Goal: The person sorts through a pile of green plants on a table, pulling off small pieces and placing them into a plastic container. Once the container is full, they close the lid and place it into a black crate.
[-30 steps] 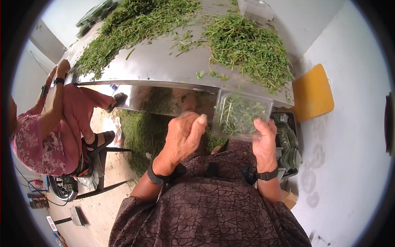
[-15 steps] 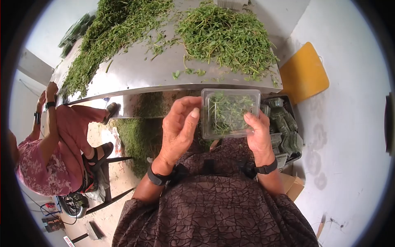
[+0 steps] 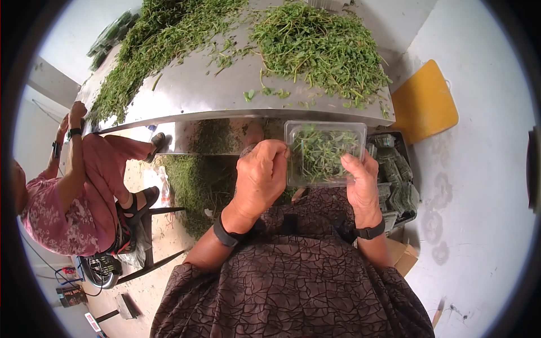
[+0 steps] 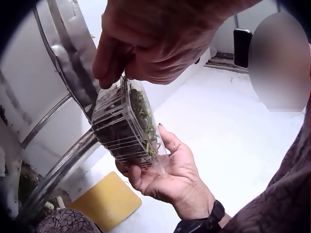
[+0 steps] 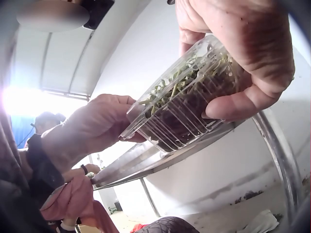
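A clear plastic clamshell box (image 3: 326,153) filled with leafy green sprigs is held up in front of the table's edge, its lid lying over the greens. My right hand (image 3: 363,188) grips its right end, thumb on the lid and fingers round the ribbed underside, as the right wrist view shows. At the opposite end, my left hand (image 3: 260,179) pinches the rim between thumb and curled fingers. The left wrist view shows the left hand (image 4: 155,43) at the upper end of the box (image 4: 129,124), with greens showing through its walls.
Piles of cut greens (image 3: 318,50) lie on the metal table (image 3: 197,93). At right stand a dark crate of filled boxes (image 3: 397,169) and a yellow board (image 3: 425,101). Another person (image 3: 67,208) sits at left. More greens (image 3: 191,191) lie under the table.
My left hand, apart from the box earlier and then loosely beside it, now pinches its left rim. The right hand keeps its grip, and the box faces up more squarely than at first.
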Motion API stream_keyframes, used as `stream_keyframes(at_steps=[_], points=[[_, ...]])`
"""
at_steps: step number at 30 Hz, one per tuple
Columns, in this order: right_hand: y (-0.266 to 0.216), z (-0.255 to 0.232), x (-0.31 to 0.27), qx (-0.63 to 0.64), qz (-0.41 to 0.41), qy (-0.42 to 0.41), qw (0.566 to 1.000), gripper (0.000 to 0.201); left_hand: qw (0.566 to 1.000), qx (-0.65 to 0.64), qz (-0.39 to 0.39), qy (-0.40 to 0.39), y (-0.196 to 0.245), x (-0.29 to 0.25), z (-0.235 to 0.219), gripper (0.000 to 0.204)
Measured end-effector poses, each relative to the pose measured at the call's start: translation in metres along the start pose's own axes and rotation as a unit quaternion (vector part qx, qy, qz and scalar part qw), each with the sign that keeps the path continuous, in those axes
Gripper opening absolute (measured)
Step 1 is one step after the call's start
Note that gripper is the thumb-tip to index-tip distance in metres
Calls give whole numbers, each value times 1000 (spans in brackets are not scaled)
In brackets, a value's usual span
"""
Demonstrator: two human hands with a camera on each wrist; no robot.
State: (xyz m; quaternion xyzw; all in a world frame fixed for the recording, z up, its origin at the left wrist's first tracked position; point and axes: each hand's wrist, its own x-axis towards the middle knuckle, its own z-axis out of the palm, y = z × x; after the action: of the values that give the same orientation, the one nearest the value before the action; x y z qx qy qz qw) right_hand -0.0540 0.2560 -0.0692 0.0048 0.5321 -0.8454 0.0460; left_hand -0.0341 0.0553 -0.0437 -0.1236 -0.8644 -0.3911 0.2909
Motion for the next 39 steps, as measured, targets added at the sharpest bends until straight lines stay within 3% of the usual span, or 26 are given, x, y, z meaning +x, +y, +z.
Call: stream_keyframes(at_steps=[1, 4, 11, 13, 15, 17, 18, 20, 23, 25, 28, 35, 37, 39], points=[[-1, 1, 0, -5, -1, -1, 1000, 33, 998, 34, 46, 3, -1, 0, 0, 19], [-1, 4, -2, -11, 1, 7, 1000, 32, 995, 82, 55, -32, 4, 1, -3, 20], [-6, 3, -6, -8, 1, 36, 999, 32, 996, -14, 35, -83, 5, -5, -7, 15], [-4, -5, -7, -12, -1, 41, 999, 31, 996, -71, -24, -54, 7, -7, -5, 13], [-5, -6, -10, -8, 9, 18, 1000, 31, 980, -147, -120, -59, 5, -7, -2, 26], [-5, -8, -13, -10, 4, 12, 1000, 31, 945, -276, -166, -59, 11, -2, 4, 45], [-4, -9, -14, 1, 14, 9, 1000, 31, 944, -279, -164, -65, 14, 0, 3, 45], [0, -13, -17, 11, 22, -7, 1000, 32, 900, -309, -251, -177, 18, 4, 1, 63], [-1, -13, -23, -25, 13, -23, 999, 35, 872, -349, -277, -203, 12, 0, 8, 70], [-1, -18, -26, -37, 11, -29, 999, 46, 863, -381, -278, -182, 18, 2, 9, 66], [-6, -28, -31, 2, 24, -112, 993, 72, 849, -408, -288, -175, 15, 4, 13, 60], [-1, -49, -44, -28, 7, -58, 998, 67, 848, -391, -289, -210, 25, 9, 27, 56], [-1, -58, -50, 8, 21, -38, 999, 64, 882, -347, -216, -237, 29, 10, 33, 57], [-1, -70, -57, 45, 34, -24, 998, 61, 898, -304, -196, -250, 31, 13, 32, 56]])
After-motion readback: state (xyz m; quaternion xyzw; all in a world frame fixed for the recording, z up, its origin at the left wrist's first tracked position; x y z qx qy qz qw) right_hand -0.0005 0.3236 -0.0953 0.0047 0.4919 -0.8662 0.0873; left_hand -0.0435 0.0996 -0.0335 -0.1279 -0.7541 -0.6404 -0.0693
